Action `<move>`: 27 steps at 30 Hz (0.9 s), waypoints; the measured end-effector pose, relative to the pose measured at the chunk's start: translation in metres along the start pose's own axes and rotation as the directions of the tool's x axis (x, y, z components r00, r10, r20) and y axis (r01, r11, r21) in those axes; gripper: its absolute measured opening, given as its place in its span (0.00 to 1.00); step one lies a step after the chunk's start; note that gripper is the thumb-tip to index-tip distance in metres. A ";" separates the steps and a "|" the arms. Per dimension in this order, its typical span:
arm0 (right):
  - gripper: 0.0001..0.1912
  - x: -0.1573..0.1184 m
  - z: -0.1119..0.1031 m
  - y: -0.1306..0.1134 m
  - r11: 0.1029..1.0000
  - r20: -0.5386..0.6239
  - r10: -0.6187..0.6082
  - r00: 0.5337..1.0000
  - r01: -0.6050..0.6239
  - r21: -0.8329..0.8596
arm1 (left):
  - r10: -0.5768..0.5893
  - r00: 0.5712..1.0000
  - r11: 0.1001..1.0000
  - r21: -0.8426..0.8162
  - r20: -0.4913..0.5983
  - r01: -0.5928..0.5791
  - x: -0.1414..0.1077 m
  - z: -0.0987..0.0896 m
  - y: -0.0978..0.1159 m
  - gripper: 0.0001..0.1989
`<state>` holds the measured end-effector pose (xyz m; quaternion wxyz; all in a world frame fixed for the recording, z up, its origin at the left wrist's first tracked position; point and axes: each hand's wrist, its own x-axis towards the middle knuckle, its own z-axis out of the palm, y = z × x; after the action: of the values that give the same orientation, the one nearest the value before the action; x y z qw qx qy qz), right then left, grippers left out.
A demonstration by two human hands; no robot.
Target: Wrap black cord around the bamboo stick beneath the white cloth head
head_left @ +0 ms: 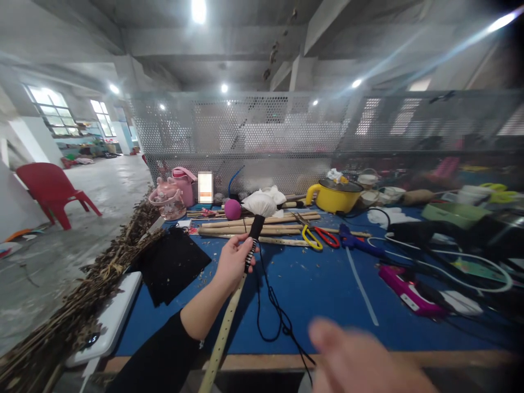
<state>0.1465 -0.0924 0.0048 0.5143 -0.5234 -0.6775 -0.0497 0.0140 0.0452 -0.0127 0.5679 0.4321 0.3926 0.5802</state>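
Note:
My left hand (239,256) is closed round a light wooden stick (225,333) with dark spots or holes, gripping it where black wrapping (254,230) covers its upper part. White bands show across the wrapping beside my fingers. At the stick's top sits a gathered white bundle (260,203), tilted away from me. A black cord (272,297) hangs from near my left hand and loops down over the blue tabletop (311,295). Low at the right is my right hand (360,355), apart from the stick; motion blurs its fingers, and I cannot tell what they hold.
Behind the bundle lie bare sticks (229,230), a magenta ball (233,209) and scissors with yellow and red handles (319,237). A yellow pot (338,197), blue glue gun (360,240) and purple power strip (409,292) stand rightward. Dried branches (94,284) and black cloth (172,262) lie left.

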 end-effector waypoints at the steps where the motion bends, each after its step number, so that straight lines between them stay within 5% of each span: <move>1: 0.16 0.014 0.013 0.006 0.993 -0.029 0.042 0.999 -0.039 0.113 | -0.003 1.000 1.000 0.011 -0.004 0.003 0.000 0.000 0.000 0.23; 3: 0.14 0.045 0.040 0.023 0.878 0.027 0.209 0.978 -0.199 0.435 | -0.006 1.000 0.999 0.037 -0.006 0.006 0.001 -0.001 0.000 0.23; 4: 0.13 0.059 0.053 0.032 0.751 0.144 0.295 0.945 -0.322 0.576 | -0.006 1.000 0.999 0.050 0.000 0.006 0.001 -0.001 -0.001 0.23; 7: 0.13 0.087 0.082 0.053 0.372 0.632 0.301 0.714 -0.698 0.612 | 0.009 1.000 0.996 0.083 0.018 -0.010 0.000 -0.001 -0.001 0.22; 9: 0.14 0.096 0.092 0.060 0.303 0.803 0.204 0.560 -0.816 0.492 | 0.017 1.000 0.993 0.115 0.008 -0.018 -0.001 0.000 0.000 0.21; 12: 0.16 0.102 0.097 0.063 0.349 0.861 0.156 0.485 -0.842 0.411 | 0.020 1.000 0.987 0.161 -0.020 -0.017 -0.002 0.001 0.003 0.20; 16: 0.19 0.110 0.096 0.065 0.467 0.870 0.198 0.452 -0.824 0.322 | 0.033 0.998 0.987 0.159 -0.052 -0.024 -0.001 0.000 0.005 0.20; 21: 0.17 0.111 0.099 0.073 0.437 0.797 0.157 0.584 -0.764 0.474 | 0.053 0.996 0.993 0.112 -0.072 -0.044 0.003 -0.003 0.004 0.21; 27: 0.15 0.101 0.104 0.083 0.386 0.757 0.121 0.642 -0.733 0.560 | 0.029 0.998 1.000 0.004 -0.055 -0.029 0.001 0.000 0.006 0.22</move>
<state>0.1502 0.0745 -0.0070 0.4441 -0.3598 -0.5636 0.5964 0.0117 0.0460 -0.0070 0.5478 0.4225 0.4026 0.5995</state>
